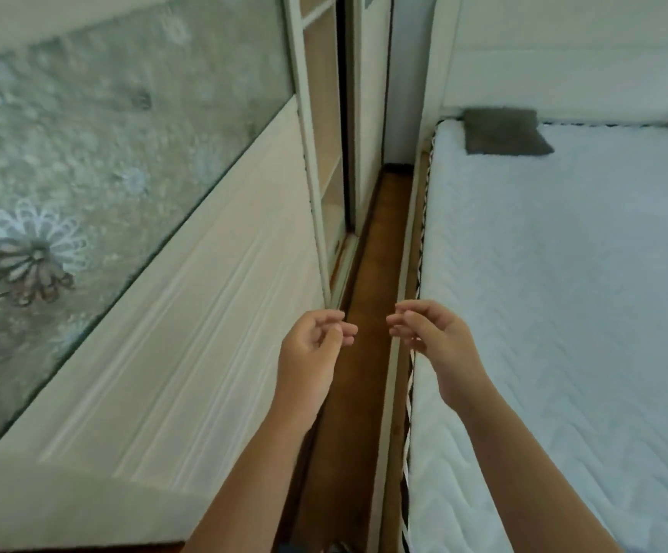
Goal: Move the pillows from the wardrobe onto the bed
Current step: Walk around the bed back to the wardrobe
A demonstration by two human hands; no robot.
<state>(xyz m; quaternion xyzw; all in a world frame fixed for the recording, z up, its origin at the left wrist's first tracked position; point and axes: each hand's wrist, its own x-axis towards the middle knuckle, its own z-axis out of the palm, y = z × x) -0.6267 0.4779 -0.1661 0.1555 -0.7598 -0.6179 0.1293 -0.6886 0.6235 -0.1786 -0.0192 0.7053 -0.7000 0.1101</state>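
Both hands were held out over the narrow strip of brown floor (376,249) that ran between the wardrobe (188,313) on the left and the bed (563,293) on the right. The left hand (312,345) hung just beside the lower white panel of the wardrobe's sliding door, its fingers loosely curled, and its grip held nothing. The right hand (432,333) hung at the near edge of the mattress with fingers half bent, and its grip was likewise loose and empty. The fingertips of the two hands pointed toward each other across the gap without touching.

One grey pillow (504,131) lay flat on the white quilted mattress at the far left corner of the bed, against the headboard (563,53), well apart from both hands. The wardrobe door, with its frosted flower-patterned glass (84,153), stood slid aside, leaving a slim opening with pale shelves (326,113) farther along; the view did not show whether any pillow lay inside.
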